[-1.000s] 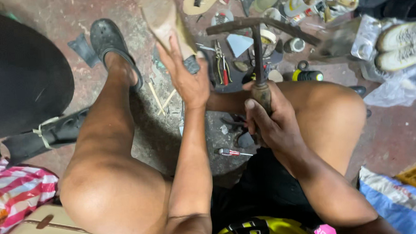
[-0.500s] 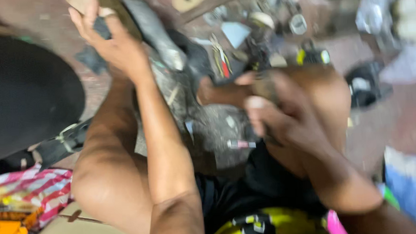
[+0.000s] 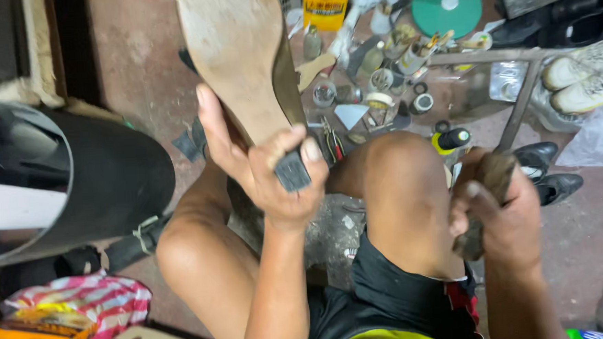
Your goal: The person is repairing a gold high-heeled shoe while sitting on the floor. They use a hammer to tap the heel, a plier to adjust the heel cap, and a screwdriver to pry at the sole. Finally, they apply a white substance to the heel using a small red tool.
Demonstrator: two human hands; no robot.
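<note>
since half a second ago the left hand (image 3: 274,174) has lifted the high-heeled shoe (image 3: 241,62) closer, sole up, fingers closed around its heel end. right hand (image 3: 500,211) is wrapped around a wooden tool handle (image 3: 485,201) beside the knee. the shoe could slip, being held only at its narrow end.

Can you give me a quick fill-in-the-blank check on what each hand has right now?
1. The left hand holds up a shoe with its worn, tan ____ facing the camera.
2. The right hand is closed around a brown tool beside the person's right ____.
3. On the floor just beyond the right knee lies a small black bottle with a ____ band.

Missing words: sole; knee; yellow
</note>
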